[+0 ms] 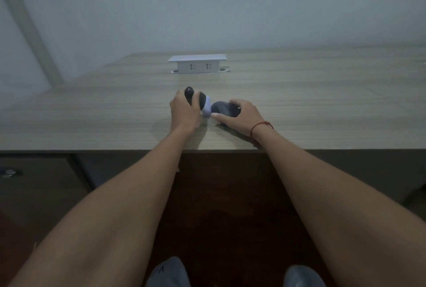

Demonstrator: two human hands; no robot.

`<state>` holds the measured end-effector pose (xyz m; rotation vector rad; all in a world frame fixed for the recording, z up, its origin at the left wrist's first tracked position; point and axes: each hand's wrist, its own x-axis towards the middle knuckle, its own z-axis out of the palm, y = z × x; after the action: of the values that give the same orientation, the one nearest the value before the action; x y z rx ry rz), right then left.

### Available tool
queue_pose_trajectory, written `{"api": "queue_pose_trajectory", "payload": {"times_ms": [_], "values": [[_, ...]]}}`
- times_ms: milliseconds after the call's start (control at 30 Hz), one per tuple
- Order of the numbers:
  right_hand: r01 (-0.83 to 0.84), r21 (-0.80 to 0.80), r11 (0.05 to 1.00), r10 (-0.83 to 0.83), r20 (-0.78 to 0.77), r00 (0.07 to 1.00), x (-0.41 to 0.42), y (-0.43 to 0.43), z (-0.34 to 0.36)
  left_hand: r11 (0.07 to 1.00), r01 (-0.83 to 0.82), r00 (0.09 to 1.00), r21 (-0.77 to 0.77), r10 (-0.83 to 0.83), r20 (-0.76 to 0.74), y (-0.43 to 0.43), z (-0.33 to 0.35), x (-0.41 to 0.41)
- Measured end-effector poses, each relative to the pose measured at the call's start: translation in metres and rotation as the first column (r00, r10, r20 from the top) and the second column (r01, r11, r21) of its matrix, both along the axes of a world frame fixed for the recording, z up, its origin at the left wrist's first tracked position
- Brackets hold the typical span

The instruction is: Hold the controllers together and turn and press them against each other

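Gripping entry, as I read it from the remote feed: left hand (184, 111), fingers curled round a dark handheld device (196, 100) with a rounded black top end and a pale lavender head (206, 108) pointing right and down toward the tabletop (92, 113). Right hand (239, 113), fingers curved over and holding a dark rounded cap-like piece (222, 108), thumb low at its near edge; a red string bracelet (259, 126) on that wrist. The pale head and the dark piece sit just beside each other, touching or nearly so; I cannot tell which, as the frame is dim and soft. I judge the two parts to be at the point of meeting or parting, neither seated together nor well apart, so the joining or separating is midway, with both parts in hand just above or on the wood. Further out: a white socket box (197, 64) standing at the far middle of the tabletop, well apart from the hands. Below the near edge, dark cabinet fronts (41, 183), and two grey shoe tips (168, 273) on the floor.
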<state>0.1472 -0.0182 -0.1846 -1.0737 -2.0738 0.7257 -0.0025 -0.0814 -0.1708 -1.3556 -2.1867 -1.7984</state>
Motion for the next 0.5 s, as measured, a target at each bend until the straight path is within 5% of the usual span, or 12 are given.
{"api": "queue_pose_trajectory", "payload": {"times_ms": [133,267,500], "values": [[0.033,0.026,0.999,-0.033,0.030,0.999,-0.001,0.002,0.000,0.994,0.087,0.996,0.063,-0.088,0.007,0.002,0.002,0.004],[-0.007,-0.014,1.000,0.006,-0.041,0.999,0.002,0.003,-0.002,0.995,0.054,0.993,-0.079,-0.062,-0.100,0.006,-0.007,0.002],[-0.049,-0.069,0.996,0.047,-0.041,0.998,-0.001,0.007,-0.001,1.000,0.012,0.999,0.006,-0.012,0.038,0.007,0.018,0.005]]}}
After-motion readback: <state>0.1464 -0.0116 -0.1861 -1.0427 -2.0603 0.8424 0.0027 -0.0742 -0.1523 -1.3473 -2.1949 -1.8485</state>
